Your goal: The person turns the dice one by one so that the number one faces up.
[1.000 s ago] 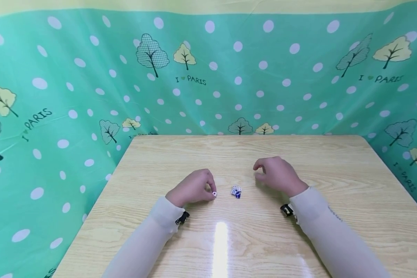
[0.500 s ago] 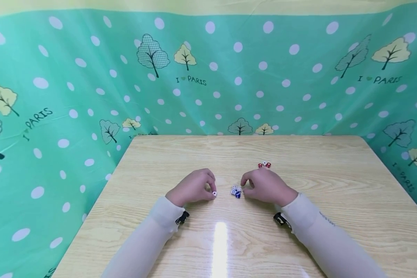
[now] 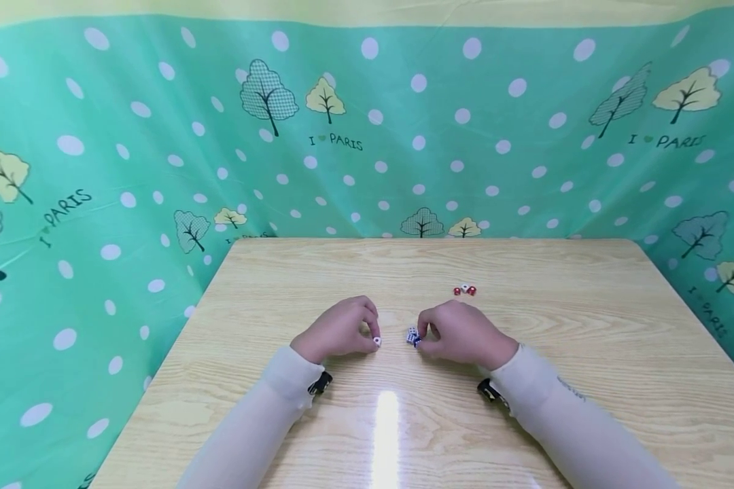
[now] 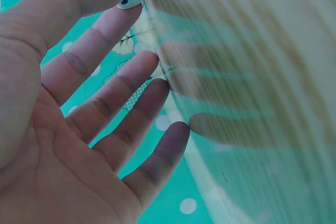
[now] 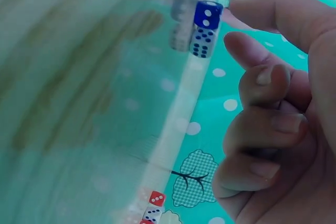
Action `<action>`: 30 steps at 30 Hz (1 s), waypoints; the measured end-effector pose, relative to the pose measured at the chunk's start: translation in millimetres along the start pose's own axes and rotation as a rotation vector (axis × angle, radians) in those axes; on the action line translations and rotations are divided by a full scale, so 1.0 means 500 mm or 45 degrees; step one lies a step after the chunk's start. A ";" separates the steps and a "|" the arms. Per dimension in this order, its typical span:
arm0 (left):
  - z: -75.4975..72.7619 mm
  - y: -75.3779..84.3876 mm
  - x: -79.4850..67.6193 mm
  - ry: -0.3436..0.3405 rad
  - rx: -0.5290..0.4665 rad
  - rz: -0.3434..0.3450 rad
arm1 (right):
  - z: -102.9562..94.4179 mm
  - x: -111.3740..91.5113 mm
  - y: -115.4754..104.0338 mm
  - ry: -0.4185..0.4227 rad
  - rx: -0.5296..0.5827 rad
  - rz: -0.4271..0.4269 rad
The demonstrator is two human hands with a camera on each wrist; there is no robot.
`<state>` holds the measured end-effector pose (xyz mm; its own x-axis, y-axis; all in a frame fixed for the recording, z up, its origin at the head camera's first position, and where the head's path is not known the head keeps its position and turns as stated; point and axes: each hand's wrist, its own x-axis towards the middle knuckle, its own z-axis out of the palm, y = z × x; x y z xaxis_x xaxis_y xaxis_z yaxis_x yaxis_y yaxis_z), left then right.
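Note:
My left hand (image 3: 339,329) pinches a white die (image 3: 377,341) between thumb and index finger, low over the table. Blue pips show on that die in the left wrist view, and the other fingertips touch the tabletop. Just right of it, my right hand (image 3: 463,331) is at a small cluster of white dice (image 3: 412,334) and one blue die (image 5: 208,14). The right thumb tip lies close by the blue die, with the index fingertip (image 5: 236,43) apart from it. A white die (image 5: 202,43) sits against the blue one. The fingers partly cover the cluster in the head view.
Farther back on the wooden table (image 3: 318,265), two red dice (image 3: 472,291) flank a white die (image 3: 464,288). A green dotted cloth (image 3: 342,183) hangs along the table's back and sides.
My right hand has come left and toward me, from over the red dice to the cluster, uncovering the red dice and the white one between them. The left hand stays put.

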<state>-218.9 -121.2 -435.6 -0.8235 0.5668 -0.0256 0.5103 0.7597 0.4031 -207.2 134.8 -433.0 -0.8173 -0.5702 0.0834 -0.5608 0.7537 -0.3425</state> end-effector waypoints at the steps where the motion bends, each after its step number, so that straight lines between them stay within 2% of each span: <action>1: 0.000 0.000 0.000 0.000 -0.001 -0.002 | 0.002 0.000 -0.002 0.000 -0.011 0.002; 8: 0.004 -0.003 0.000 0.001 -0.001 -0.013 | 0.014 0.000 -0.006 0.030 -0.071 -0.018; 19: -0.001 -0.002 0.000 0.008 -0.007 -0.003 | 0.016 0.000 -0.006 0.066 -0.081 -0.069; 30: -0.001 0.000 0.002 -0.004 -0.022 -0.030 | 0.012 -0.004 -0.016 0.032 -0.100 -0.068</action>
<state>-219.6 -120.9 -435.2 -0.8347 0.5494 -0.0380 0.4861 0.7675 0.4180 -200.3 128.3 -436.0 -0.7886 -0.6024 0.1233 -0.6113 0.7465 -0.2628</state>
